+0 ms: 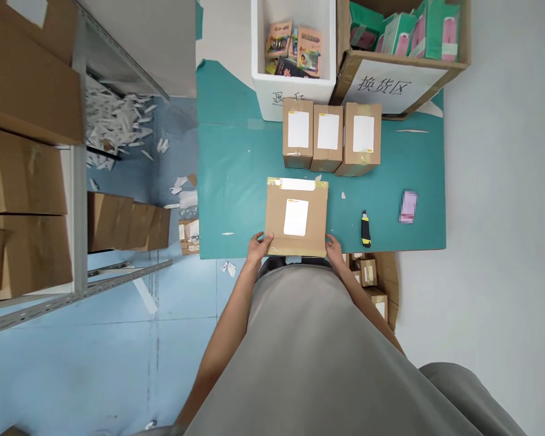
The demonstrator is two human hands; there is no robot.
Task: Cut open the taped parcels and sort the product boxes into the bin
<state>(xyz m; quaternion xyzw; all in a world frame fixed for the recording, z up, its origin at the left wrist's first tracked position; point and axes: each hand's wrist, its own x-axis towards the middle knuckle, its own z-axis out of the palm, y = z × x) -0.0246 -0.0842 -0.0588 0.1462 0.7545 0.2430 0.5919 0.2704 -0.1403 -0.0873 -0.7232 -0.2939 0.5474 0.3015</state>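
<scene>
Lower middle of the frame: a flat brown cardboard box point(297, 217), lying on the teal table cover point(231, 181) close to its near edge. Gripped at both near corners, with the left hand point(258, 245) curled round the lower left corner and the right hand point(333, 247) closed on the lower right, fingers narrow against the cardboard.

Sealed already, judging by the clear tape across the far and near edges, and labelled with a white sticker at the centre. No loose flap or bare seam to be seen on it.

Just beyond, toward the upper middle, lined up side by side and touching: three smaller brown cardboard boxes point(327, 136), each bearing its own white label, apparently finished too.

To the right of the held box, apart from both hands: a black-and-yellow utility knife point(366, 230), untouched.

Along the top edge: a white foam bin point(272, 97) with colourful packs and a large open carton point(390, 88) of green packets.
</scene>
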